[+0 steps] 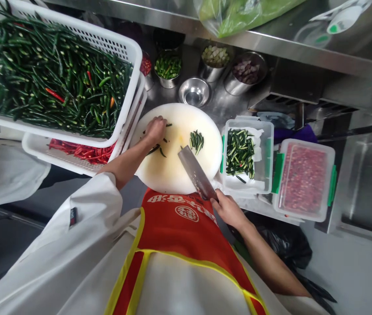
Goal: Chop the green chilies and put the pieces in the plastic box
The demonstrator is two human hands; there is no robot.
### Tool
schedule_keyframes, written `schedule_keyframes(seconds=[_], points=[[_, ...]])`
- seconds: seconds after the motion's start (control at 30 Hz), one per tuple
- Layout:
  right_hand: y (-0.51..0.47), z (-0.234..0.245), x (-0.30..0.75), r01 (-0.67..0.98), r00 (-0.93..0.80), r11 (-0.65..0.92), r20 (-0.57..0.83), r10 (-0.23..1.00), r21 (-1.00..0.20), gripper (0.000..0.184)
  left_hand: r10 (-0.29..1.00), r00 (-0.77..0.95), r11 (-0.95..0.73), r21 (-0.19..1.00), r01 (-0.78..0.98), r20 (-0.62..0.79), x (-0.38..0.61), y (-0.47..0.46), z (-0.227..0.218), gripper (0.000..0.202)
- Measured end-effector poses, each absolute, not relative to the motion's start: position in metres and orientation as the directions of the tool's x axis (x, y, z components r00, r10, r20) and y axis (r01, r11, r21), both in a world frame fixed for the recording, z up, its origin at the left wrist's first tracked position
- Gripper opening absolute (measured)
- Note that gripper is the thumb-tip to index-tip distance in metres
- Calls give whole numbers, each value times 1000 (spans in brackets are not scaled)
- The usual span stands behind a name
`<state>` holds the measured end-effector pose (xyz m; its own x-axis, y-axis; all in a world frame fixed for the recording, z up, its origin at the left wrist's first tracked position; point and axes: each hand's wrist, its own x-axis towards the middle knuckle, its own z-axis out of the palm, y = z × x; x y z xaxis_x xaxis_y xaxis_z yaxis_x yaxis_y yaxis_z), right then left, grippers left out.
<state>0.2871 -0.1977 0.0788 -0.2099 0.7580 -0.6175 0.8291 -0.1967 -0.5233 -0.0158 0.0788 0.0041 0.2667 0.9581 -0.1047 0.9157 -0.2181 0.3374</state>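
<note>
My right hand [227,210] grips the handle of a cleaver [195,171], whose broad blade reaches over the near right part of a round white cutting board [179,179]. On the board's left side my left hand [156,130] is closed, fingers curled down by the surface; what they hold is hidden. A few dark green chilies [162,152] lie scattered around and below that hand. Beyond the blade tip sits a small pile of cut green chilies [197,141]. To the right, a clear plastic box [263,175] contains more cut green chilies [239,153].
A white basket [130,48] of whole green chilies sits at the left, above another basket with red chilies [81,151]. Behind the board stand a metal bowl [194,92] and several steel pots. A lidded box [304,179] of reddish contents is at right. A steel shelf [271,46] overhangs the back.
</note>
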Motion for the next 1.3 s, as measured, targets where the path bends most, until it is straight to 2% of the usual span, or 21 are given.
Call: schedule_keyframes(seconds=[0.07,0.13,0.23,0.33,0.53,0.73,0.97,1.13,1.2,1.3], points=[[-199,74,285,814,-177,-245,-626,760,-527,24,948,313,-269,391,880,-51,-8,73,8,23],[-194,71,280,800,-138,-289,-630,764,-526,26,896,443,-396,466,791,10,1,56,12,26],[-183,73,273,792,-85,-332,-630,772,-513,30,680,734,-636,506,583,10,12,19,10,27],[-176,81,268,820,-44,-317,-603,796,-477,31,546,837,-722,494,484,-22,16,-12,0,28],[-174,99,271,850,-118,-235,-606,787,-472,28,556,831,-707,544,452,32,14,-18,-14,33],[-173,110,281,839,-137,-287,-691,710,-462,22,576,816,-696,548,463,41,14,-18,-19,33],[-137,62,241,855,-146,-170,-542,828,-491,20,565,822,-718,534,446,73,14,-20,-19,32],[-125,57,245,799,-117,-222,-508,854,-558,21,524,849,-737,534,414,64,6,-14,-11,31],[-131,67,254,787,-88,-250,-503,860,-564,22,578,814,-708,528,468,53,-3,-6,-8,30],[-149,81,263,777,-100,-271,-536,838,-569,22,760,649,-578,484,657,28,-23,11,-6,30]])
